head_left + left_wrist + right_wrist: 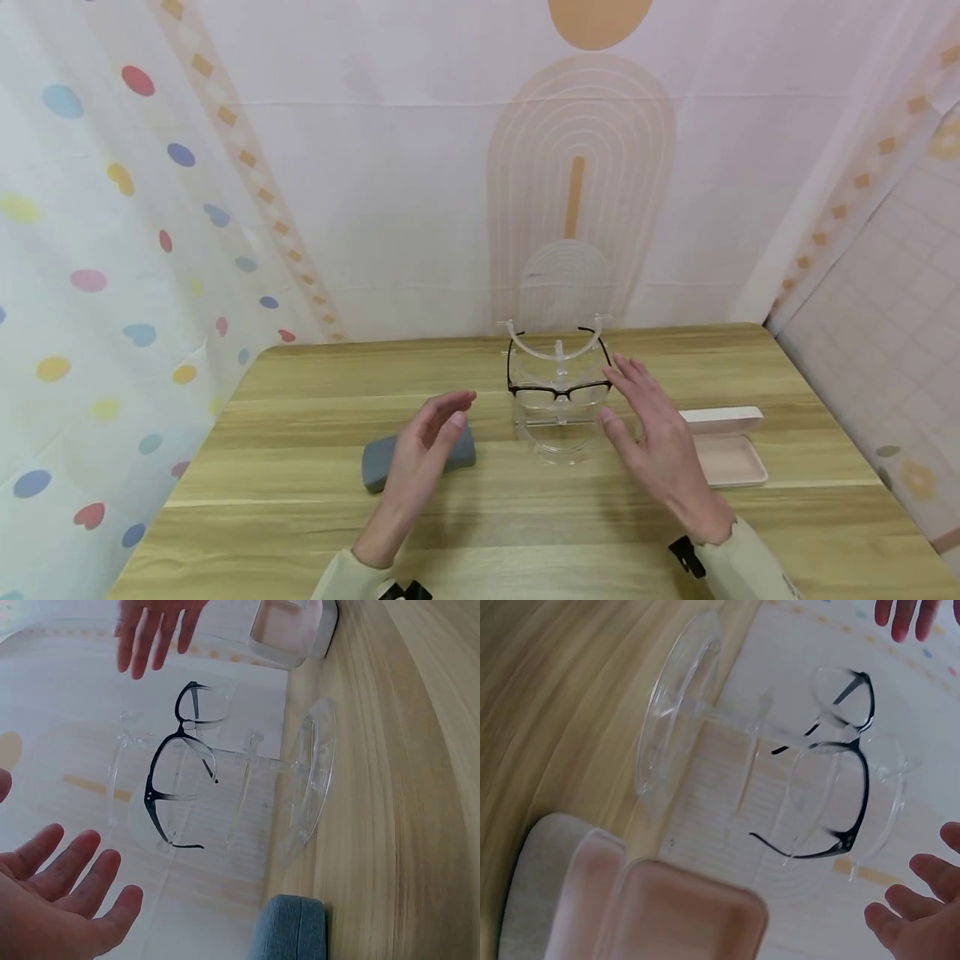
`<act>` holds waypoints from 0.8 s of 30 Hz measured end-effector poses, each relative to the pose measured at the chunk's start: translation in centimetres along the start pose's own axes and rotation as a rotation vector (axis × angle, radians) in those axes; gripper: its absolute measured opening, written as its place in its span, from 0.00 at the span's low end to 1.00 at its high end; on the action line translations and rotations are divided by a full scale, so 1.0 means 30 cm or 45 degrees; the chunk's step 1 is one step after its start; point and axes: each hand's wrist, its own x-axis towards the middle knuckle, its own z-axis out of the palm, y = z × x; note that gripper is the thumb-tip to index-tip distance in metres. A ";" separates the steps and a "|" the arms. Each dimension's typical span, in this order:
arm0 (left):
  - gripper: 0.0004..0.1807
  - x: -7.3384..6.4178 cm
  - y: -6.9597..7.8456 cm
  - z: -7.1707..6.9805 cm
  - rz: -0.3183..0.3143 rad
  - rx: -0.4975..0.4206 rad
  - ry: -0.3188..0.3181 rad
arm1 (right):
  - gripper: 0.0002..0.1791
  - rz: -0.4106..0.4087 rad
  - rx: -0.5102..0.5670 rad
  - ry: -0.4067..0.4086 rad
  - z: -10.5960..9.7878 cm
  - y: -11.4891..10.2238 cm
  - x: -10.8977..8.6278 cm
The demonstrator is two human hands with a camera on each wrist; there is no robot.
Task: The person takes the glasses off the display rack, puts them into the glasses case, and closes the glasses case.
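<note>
Black-rimmed eyeglasses [561, 392] [155, 761] sit on a clear, tiered display stand [562, 454] [654, 735], temples pointing back. My left hand [420, 458] is raised to the left of the stand, fingers loosely bent and nothing in its grasp. It overlaps a blue-grey glasses case [378, 463] in the head view. To the right, my right hand [663, 442] hovers with fingers extended toward the near end of the eyeglasses; the right wrist view shows a gap between its fingertips [885, 919] and the frame.
Behind my right hand lies an opened white glasses case [729, 461] with a pale pink lining. All of this is on a wood-grain table [300, 500]. Patterned curtains [375, 208] hang along the table's back and sides.
</note>
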 end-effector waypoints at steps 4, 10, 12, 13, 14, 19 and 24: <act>0.19 0.018 -0.004 0.014 -0.011 0.013 0.011 | 0.27 0.076 -0.011 -0.044 -0.003 0.019 0.008; 0.22 0.051 -0.010 0.041 -0.081 0.026 0.049 | 0.26 0.166 0.013 -0.059 0.002 0.048 0.019; 0.22 0.065 -0.016 0.050 -0.104 0.015 0.052 | 0.26 0.201 0.040 -0.054 0.002 0.054 0.024; 0.23 0.071 -0.018 0.055 -0.112 0.007 0.051 | 0.25 0.219 0.056 -0.053 0.001 0.056 0.027; 0.23 0.077 -0.021 0.059 -0.121 0.000 0.049 | 0.25 0.239 0.073 -0.050 0.001 0.058 0.030; 0.24 0.104 -0.034 0.080 -0.155 -0.047 0.031 | 0.26 0.351 0.146 -0.051 0.000 0.067 0.047; 0.24 0.125 -0.043 0.098 -0.194 -0.099 0.020 | 0.27 0.440 0.184 -0.079 0.001 0.075 0.063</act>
